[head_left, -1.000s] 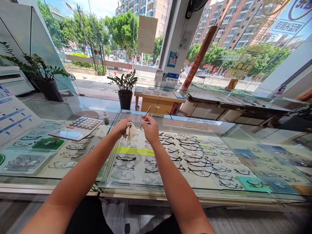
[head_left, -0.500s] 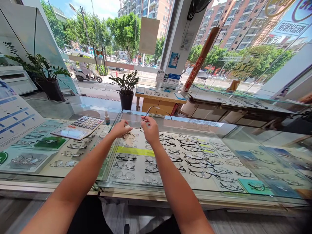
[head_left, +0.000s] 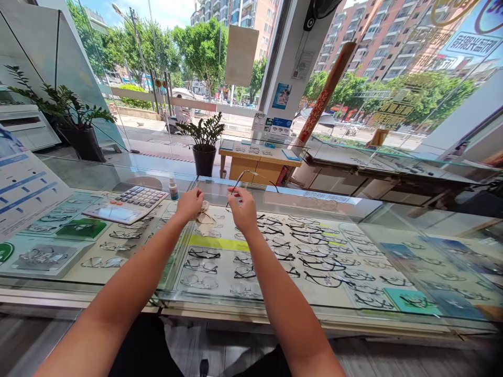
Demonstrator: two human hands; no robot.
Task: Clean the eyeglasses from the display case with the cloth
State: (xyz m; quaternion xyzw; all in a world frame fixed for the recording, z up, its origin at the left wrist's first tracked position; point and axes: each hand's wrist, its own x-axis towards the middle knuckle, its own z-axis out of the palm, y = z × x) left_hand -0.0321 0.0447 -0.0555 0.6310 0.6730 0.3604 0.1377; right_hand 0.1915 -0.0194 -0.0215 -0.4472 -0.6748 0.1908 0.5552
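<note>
Above the glass display counter (head_left: 220, 309), my right hand (head_left: 242, 209) pinches a pair of eyeglasses (head_left: 240, 178). One thin temple rises from the fingers and a dark temple tip sticks out to the right; the rest of the frame is partly hidden by the hand. My left hand (head_left: 190, 205), a little to the left, is closed on a beige cleaning cloth (head_left: 205, 222) that hangs crumpled below its fingers. Cloth and eyeglasses are apart. Under the glass lie many eyeglass frames (head_left: 204, 253) in rows.
Left of my hands, a calculator (head_left: 129, 203) and a small spray bottle (head_left: 173, 189) stand on the counter. A printed board (head_left: 27, 183) leans at far left. Beyond the counter are a potted plant (head_left: 204, 157) and a low wooden table (head_left: 251, 167) by the window.
My left hand has shifted slightly and turned, and the cloth now hangs lower and more spread out. My right hand and the eyeglasses stay nearly still. Outside, the scooter has moved.
</note>
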